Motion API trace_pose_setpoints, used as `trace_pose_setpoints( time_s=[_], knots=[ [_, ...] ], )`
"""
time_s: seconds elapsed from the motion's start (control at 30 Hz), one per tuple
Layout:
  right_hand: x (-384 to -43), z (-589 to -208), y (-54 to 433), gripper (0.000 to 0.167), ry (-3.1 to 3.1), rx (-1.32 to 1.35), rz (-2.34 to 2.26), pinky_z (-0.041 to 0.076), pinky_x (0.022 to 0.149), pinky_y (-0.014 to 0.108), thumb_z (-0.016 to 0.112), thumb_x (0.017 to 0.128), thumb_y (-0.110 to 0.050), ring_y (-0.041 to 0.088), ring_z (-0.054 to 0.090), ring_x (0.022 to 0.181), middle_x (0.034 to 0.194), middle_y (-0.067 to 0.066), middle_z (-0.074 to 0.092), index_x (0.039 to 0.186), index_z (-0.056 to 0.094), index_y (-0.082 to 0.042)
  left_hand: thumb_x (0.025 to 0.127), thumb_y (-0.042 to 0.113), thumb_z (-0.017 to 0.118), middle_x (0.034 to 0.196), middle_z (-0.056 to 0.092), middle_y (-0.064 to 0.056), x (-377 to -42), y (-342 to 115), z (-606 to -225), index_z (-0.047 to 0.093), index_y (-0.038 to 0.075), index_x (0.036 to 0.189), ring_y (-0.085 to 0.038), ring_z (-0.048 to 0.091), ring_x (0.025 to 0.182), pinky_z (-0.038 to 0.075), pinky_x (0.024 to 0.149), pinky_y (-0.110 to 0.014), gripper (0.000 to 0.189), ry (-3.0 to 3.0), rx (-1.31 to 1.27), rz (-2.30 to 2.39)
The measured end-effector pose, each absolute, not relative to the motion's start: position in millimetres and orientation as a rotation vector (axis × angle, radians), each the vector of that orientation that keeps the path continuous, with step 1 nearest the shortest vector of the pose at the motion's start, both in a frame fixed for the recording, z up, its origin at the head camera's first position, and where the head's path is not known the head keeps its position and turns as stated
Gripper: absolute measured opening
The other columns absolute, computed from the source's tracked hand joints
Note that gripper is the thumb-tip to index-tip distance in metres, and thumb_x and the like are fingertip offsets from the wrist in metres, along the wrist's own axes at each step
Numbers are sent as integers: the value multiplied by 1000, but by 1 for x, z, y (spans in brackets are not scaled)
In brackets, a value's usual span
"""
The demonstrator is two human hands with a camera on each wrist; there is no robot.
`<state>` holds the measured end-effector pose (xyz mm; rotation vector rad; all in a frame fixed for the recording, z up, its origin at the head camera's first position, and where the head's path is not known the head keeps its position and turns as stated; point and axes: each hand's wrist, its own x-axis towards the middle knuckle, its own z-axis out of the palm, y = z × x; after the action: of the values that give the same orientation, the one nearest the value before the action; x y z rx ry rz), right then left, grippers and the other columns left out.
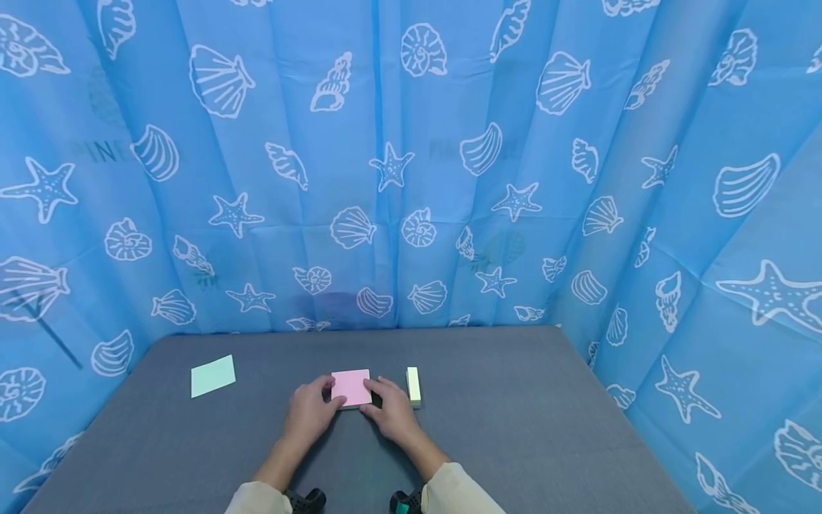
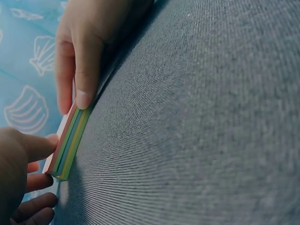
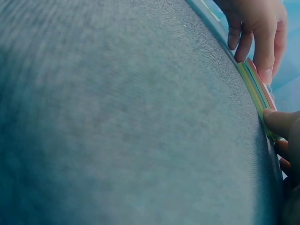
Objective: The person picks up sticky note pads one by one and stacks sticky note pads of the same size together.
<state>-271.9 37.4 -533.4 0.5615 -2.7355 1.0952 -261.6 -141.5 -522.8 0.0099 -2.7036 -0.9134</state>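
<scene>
A square stack of sticky notes [image 1: 351, 387], pink on top, lies on the grey table between both hands. Its side shows pink, green, blue and yellow layers in the left wrist view. My left hand [image 1: 310, 412] grips the stack at its left side, thumb near the front left corner. On the other side, my right hand [image 1: 392, 411] holds it with the thumb at the front right corner and fingers along the right edge. A narrow pale yellow block [image 1: 414, 385], perhaps another note pad, stands just right of the right hand.
A light green paper sheet [image 1: 213, 376] lies at the table's far left. Behind and to the right of the grey table [image 1: 514, 428] hangs a blue curtain [image 1: 437, 193] with white shells and starfish.
</scene>
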Motion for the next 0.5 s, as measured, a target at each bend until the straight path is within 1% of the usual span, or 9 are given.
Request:
trace_pose_setpoints(
  time_s=[0.23,0.5],
  knots=[
    [-274,-535,38,45,-2720,579,1097,40,103,49,73,88,-16,29,49,129,132,9,60,131,62,-8,80,21,81,108,70,-12,-258,-139,-519,68,5,118,-29,63,93,51,83,-49,43,-2717,8,-850],
    [-274,-535,37,46,-2735,553,1102,39,103,49,74,87,-16,29,49,129,132,9,60,131,62,-9,79,21,82,108,71,-10,-260,-141,-523,69,6,117,-28,63,92,50,82,-48,42,-2698,22,-864]
  ],
)
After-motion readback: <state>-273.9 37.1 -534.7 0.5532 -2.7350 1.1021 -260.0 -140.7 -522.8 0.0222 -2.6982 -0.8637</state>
